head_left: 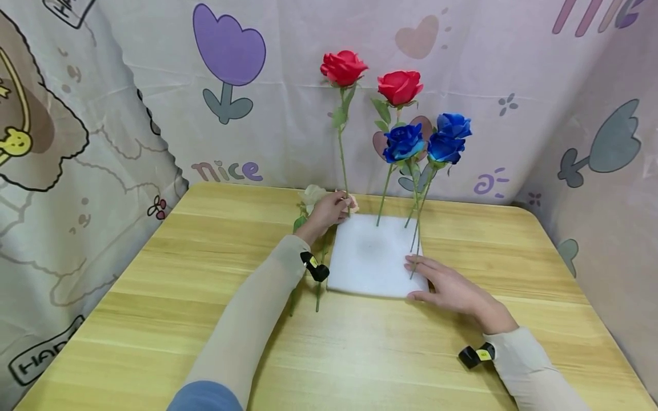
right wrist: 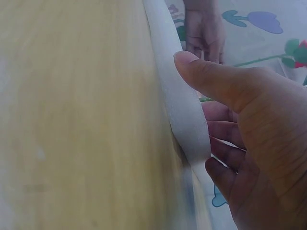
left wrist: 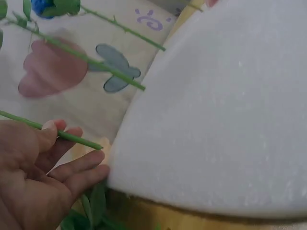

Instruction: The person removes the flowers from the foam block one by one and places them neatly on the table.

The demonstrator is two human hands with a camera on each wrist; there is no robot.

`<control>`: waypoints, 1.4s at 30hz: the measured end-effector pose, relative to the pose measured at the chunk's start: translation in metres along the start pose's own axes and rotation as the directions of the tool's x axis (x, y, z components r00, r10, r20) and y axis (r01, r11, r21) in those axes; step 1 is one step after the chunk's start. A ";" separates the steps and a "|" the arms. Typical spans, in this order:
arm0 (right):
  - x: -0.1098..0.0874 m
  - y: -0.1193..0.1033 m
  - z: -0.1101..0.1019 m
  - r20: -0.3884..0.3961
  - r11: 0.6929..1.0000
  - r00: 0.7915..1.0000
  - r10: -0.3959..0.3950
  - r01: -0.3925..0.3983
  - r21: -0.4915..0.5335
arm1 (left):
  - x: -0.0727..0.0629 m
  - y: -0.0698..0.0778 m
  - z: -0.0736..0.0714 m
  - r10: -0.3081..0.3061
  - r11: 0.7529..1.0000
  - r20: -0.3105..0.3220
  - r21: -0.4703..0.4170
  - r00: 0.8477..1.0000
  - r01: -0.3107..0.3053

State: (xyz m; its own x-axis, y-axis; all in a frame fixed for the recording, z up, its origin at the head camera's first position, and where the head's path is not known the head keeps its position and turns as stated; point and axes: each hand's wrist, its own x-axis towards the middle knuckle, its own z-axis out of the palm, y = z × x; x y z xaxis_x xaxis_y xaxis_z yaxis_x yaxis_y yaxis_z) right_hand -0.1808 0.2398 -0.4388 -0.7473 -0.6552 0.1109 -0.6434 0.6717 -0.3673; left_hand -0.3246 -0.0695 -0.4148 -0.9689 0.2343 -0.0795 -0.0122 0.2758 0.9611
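Observation:
My left hand (head_left: 329, 211) pinches a red rose (head_left: 343, 68) low on its green stem, at the back left corner of a white foam board (head_left: 367, 257). In the left wrist view the cut end of that stem (left wrist: 88, 143) sticks out past the fingertips, beside the board's edge. Another red rose (head_left: 400, 87) and several blue roses (head_left: 403, 142) stand upright over the board, on stems reaching down to it. My right hand (head_left: 452, 288) rests at the board's front right corner, fingers extended over the right edge and thumb (right wrist: 211, 72) along the front side.
A white rose (head_left: 311, 195) and a pale pink rose (head_left: 353, 201) lie on the wooden table (head_left: 205, 251) left of the board, partly hidden by my left arm. A printed curtain (head_left: 293, 131) hangs behind the table and along both sides.

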 end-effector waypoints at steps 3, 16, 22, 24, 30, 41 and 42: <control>-0.001 0.000 0.000 -0.003 1.000 1.000 0.001 -0.001 -0.002 | -0.001 0.005 0.002 0.025 1.000 0.028 0.018 0.999 -0.025; -0.003 -0.002 0.001 0.012 1.000 1.000 0.021 -0.021 0.001 | -0.004 -0.001 0.003 0.104 0.994 -0.064 0.031 0.993 -0.102; -0.003 -0.002 -0.001 0.009 1.000 1.000 0.021 -0.021 0.010 | -0.005 0.004 0.000 0.120 0.991 -0.067 0.063 0.991 -0.115; -0.002 -0.001 -0.001 0.008 1.000 1.000 0.016 -0.016 0.010 | -0.006 0.005 -0.001 0.123 0.991 -0.064 0.062 0.990 -0.119; 0.000 -0.001 0.000 0.011 1.000 1.000 0.012 -0.012 0.010 | -0.012 0.008 -0.005 0.153 0.988 -0.067 0.016 0.986 -0.152; 0.000 -0.002 -0.002 0.003 1.000 1.000 0.004 -0.004 0.004 | -0.025 0.008 -0.018 0.201 0.980 -0.066 0.014 0.977 -0.200; 0.000 -0.002 -0.002 0.004 1.000 1.000 0.005 -0.005 0.005 | -0.027 0.008 -0.019 0.199 0.980 -0.064 0.013 0.978 -0.199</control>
State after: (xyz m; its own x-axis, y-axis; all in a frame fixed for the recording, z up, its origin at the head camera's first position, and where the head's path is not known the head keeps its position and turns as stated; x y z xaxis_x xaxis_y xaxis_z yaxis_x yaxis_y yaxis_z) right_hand -0.1797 0.2389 -0.4363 -0.7496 -0.6535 0.1052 -0.6390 0.6730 -0.3725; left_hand -0.3037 -0.0912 -0.4002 -0.9657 0.2243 0.1306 0.1837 0.2355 0.9544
